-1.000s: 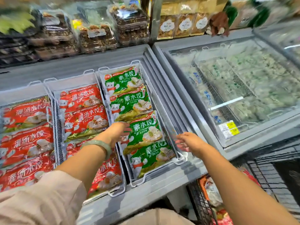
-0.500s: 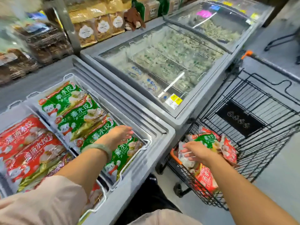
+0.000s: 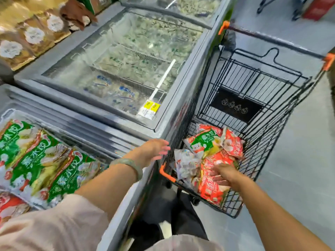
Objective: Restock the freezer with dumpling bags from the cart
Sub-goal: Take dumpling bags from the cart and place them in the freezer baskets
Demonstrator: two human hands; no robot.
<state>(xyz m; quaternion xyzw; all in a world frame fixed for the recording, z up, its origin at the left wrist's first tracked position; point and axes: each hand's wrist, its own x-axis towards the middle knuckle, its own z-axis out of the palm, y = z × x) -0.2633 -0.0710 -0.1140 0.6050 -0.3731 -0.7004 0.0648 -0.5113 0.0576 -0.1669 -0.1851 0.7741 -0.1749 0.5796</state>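
Head camera, supermarket frozen aisle: at far left, green dumpling bags [image 3: 36,163] lie overlapping in the open freezer [image 3: 87,124], with a red bag [image 3: 9,205] showing at the lower edge. A person's left hand [image 3: 154,151], a pale green bangle [image 3: 126,163] on the wrist, hovers above the freezer's right-hand corner. Its fingers are straight and slightly spread, and it holds nothing. The forearm stretches diagonally across the freezer from a light pink sleeve [image 3: 45,229], fingertips pointing toward the cart. Behind it stands a second chest freezer [image 3: 54,98] with its glass lid closed and yellow price tags [image 3: 150,107] stuck near the front corner.

To the right, a black wire cart [image 3: 253,98] with orange corner guards is parked against the freezers. More dumpling bags are heaped in its near end: a white one [image 3: 184,163], a green one [image 3: 204,140] and several red ones [image 3: 233,144]. The right hand [image 3: 224,174] extends down into the cart, palm down, fingers straight and fanned out over the nearest red bag [image 3: 210,189]. It appears to touch the bag, with no finger curled around it.
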